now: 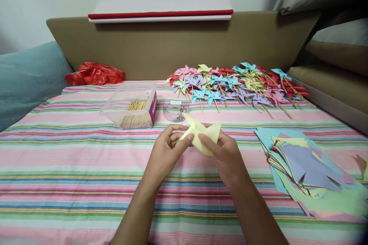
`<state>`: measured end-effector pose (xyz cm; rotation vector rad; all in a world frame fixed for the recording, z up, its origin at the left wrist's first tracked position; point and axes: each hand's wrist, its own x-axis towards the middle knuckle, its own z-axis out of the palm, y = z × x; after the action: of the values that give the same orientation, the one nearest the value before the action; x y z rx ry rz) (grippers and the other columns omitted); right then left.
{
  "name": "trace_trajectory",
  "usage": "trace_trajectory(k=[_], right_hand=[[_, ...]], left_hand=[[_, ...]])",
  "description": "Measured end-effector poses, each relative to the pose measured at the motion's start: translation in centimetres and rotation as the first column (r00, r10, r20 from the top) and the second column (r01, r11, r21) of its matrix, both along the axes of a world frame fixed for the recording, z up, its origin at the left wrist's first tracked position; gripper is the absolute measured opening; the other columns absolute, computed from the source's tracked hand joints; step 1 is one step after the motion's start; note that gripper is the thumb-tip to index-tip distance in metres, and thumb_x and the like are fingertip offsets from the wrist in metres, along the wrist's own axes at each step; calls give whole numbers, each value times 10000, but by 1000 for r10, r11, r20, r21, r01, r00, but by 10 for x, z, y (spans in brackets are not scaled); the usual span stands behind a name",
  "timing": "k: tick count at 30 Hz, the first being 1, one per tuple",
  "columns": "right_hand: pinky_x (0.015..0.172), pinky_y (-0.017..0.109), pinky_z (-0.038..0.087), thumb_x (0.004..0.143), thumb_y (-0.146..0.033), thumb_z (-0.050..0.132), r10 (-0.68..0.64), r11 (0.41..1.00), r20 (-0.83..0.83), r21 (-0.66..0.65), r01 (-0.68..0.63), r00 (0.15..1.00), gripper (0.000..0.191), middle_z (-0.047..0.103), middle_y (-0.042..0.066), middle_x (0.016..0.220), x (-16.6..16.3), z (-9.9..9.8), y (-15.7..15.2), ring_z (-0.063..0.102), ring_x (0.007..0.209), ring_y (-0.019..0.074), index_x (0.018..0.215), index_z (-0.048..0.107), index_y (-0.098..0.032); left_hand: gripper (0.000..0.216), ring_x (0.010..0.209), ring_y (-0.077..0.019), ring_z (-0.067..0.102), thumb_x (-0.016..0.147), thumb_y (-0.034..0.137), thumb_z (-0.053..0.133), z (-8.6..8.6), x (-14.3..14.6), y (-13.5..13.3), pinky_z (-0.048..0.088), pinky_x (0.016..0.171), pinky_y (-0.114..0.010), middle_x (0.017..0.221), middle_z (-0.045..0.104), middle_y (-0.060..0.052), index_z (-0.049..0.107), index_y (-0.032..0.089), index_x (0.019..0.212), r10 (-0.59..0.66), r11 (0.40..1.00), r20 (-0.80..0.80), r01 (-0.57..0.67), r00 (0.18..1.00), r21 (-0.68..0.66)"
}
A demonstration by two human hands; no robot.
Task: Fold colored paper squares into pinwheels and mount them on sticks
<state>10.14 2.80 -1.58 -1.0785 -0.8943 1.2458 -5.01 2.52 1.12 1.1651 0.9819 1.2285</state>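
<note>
A pale yellow paper pinwheel [211, 134], partly folded, is held up between my two hands over the striped cloth. My left hand [171, 143] pinches its left side, thumb in front and fingers behind. On the right side my right hand [224, 149] grips the paper, its thumb pressed near the middle. Some fingertips are hidden behind the paper. Just beyond sits a round clear dish [169, 113] with small metal pieces in it. To its left, a clear plastic box [113, 109] contains many thin wooden sticks [135, 118].
Finished pinwheels on sticks [227, 84] lie heaped at the back right. Cut coloured paper [310, 164] is stacked at the right. A red plastic bag [96, 73] rests at the back left, before a brown backrest [161, 46]. Grey-brown cushions [339, 46] stand at the right edge.
</note>
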Motion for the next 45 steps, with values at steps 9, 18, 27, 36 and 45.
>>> trace_trajectory(k=[9,18,27,36,45], right_hand=[[897,376,544,746,-350,815,-123,992,-417,-13,129,900,329,781,53,1044,-31,6,-3,707,1000,248,1029,753,-194],[900,410,552,746,-374,810,-63,998,-392,-7,65,918,388,780,65,1053,-42,5,-8,710,1001,266,1074,737,-181],[860,371,544,817,-400,751,15,1000,-304,25,-8,953,288,756,45,1021,-37,3,-9,689,962,233,1012,703,-195],[876,380,513,883,-174,611,-91,910,287,413,-38,953,357,585,46,1134,-22,-7,-9,607,986,188,1206,506,-284],[837,347,508,901,-290,677,-105,906,424,414,-90,899,61,554,31,976,-21,-4,-11,579,983,200,882,710,-243]], left_hand=[[278,930,-156,665,747,306,853,-18,35,-9,510,842,-242,1001,736,-47,737,183,968,166,980,314,-123,935,-155],[225,853,-161,653,759,358,834,-17,38,-14,500,796,-262,880,722,-29,762,174,867,287,957,358,-244,889,-159],[223,775,-118,648,744,334,850,-11,34,-10,506,726,-211,840,729,-15,751,155,831,329,941,413,-258,849,-220],[291,747,-109,641,675,309,898,-12,15,1,505,664,-191,855,724,-27,755,127,852,435,895,454,-321,778,-308],[257,659,-90,572,724,341,859,-13,14,-1,460,627,-186,699,652,8,716,128,737,420,905,360,-356,833,-232]])
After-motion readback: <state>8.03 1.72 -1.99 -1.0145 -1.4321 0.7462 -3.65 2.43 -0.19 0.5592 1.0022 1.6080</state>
